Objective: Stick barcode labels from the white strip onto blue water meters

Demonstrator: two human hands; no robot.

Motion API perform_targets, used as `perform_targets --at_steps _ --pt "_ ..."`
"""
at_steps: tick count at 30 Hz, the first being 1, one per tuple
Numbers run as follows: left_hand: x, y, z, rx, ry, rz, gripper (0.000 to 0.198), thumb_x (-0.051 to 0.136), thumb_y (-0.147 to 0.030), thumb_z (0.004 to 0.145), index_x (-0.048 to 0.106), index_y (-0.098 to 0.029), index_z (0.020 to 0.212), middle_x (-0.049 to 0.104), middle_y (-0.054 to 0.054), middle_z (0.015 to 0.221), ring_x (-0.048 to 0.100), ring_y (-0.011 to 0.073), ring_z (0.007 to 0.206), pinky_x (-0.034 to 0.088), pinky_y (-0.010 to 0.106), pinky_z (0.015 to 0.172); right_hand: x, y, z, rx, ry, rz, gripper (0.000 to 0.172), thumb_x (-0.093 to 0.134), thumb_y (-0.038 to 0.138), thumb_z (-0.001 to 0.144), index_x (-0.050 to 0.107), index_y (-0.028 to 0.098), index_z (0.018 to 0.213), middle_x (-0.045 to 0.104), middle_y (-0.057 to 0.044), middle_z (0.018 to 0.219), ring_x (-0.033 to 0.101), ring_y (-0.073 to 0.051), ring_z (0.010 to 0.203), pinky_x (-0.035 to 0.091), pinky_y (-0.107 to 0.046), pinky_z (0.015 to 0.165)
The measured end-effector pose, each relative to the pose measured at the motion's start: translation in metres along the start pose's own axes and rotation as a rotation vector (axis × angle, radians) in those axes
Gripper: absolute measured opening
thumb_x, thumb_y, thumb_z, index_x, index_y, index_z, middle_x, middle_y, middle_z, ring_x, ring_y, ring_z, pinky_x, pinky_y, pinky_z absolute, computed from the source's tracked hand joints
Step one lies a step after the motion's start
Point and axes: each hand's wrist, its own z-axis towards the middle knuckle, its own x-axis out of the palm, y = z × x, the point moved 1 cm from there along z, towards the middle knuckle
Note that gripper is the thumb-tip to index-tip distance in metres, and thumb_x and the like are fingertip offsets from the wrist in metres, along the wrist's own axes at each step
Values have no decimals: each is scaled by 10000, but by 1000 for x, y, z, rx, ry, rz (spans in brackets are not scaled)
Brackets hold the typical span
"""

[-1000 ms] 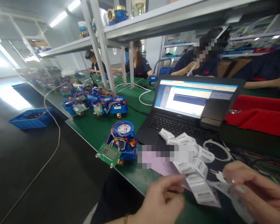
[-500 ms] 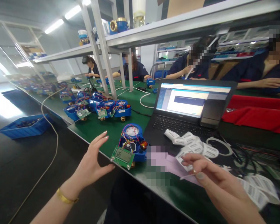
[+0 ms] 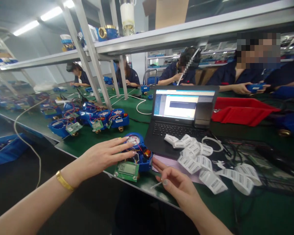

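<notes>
A blue water meter [image 3: 145, 161] with a round dial and coloured wires sits at the table's front edge. Its green circuit board [image 3: 126, 171] with a small display hangs at the front. My left hand [image 3: 105, 152] lies over the meter's dial side with fingers stretched out; whether it presses on the meter I cannot tell. Close to the meter's right side, my right hand [image 3: 177, 186] pinches a thin white label [image 3: 157, 185], seen nearly edge-on. A curled strip of barcode labels [image 3: 192, 148] lies right of the meter, partly on the laptop [image 3: 159, 138].
Several more wired blue meters [image 3: 119, 121] stand behind at the left. A red bin [image 3: 243, 109] is right of the laptop, with a black mouse [image 3: 276, 160] and cables nearer. Metal shelf posts [image 3: 87, 49] rise from the green table [image 3: 84, 143]. Co-workers sit across.
My left hand has moved right, onto the meter. My right hand has come left with the label to the meter's right side. The view has turned right.
</notes>
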Motion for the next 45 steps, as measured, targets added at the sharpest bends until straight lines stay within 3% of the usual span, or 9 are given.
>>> perform_targets --at_steps 4,6,10,14,16,19,24,31,45 --pt "0 6 1 -20 54 -119 568 293 -56 916 384 -386 1369 426 -73 1414 332 153 1358 255 329 1141 1 0 2 20 -33 61 350 725 496 811 569 186 766 417 -158 1414 365 -317 1323 392 -484 1018" --pt "4 8 1 -11 -6 -151 511 352 -94 923 424 -352 1358 496 -48 1363 422 157 1304 332 300 1100 2 0 5 30 -54 101 358 746 496 791 574 184 763 428 -156 1406 373 -318 1318 402 -481 1008" --pt "25 6 4 16 -352 -263 371 430 -157 929 585 -263 1249 666 15 1127 597 147 1034 492 240 893 3 -5 13 16 -85 146 338 764 477 779 582 194 748 472 -129 1378 405 -309 1298 353 -481 1043" --pt "55 -7 16 -220 -789 -321 250 461 -254 947 698 -176 944 677 48 804 570 147 738 481 248 679 5 -14 24 -61 -135 102 340 763 490 766 591 198 731 514 -126 1340 419 -314 1282 272 -484 1084" --pt "69 -17 24 -338 -931 -291 289 441 -249 956 680 -153 825 604 39 686 519 143 667 440 255 642 8 -17 28 -103 -181 46 345 758 502 757 604 194 728 495 -130 1353 436 -320 1262 300 -473 1063" --pt "81 -31 33 -443 -1048 -261 277 452 -231 954 661 -158 788 577 26 700 510 138 685 413 255 670 14 -17 34 -162 -247 -35 334 742 500 757 623 189 726 442 -129 1381 421 -307 1267 345 -428 1028" --pt "86 -42 41 -548 -1123 -238 249 468 -212 950 684 -168 834 626 32 790 536 137 755 397 247 698 18 -16 40 -215 -294 -121 254 697 427 775 626 190 718 437 -121 1365 416 -287 1264 375 -402 992" --pt "85 -44 42 -600 -1119 -197 303 456 -272 959 700 -166 814 639 41 798 559 133 782 404 241 721 22 -22 41 -294 -364 -237 137 616 313 802 622 189 743 448 -120 1360 415 -264 1270 314 -416 1054" --pt "84 -41 44 -610 -1133 -151 339 452 -320 958 700 -153 798 660 68 797 599 176 824 429 277 732 27 -23 44 -333 -474 -221 82 582 268 782 594 194 750 504 -109 1334 504 -242 1201 370 -379 1030"
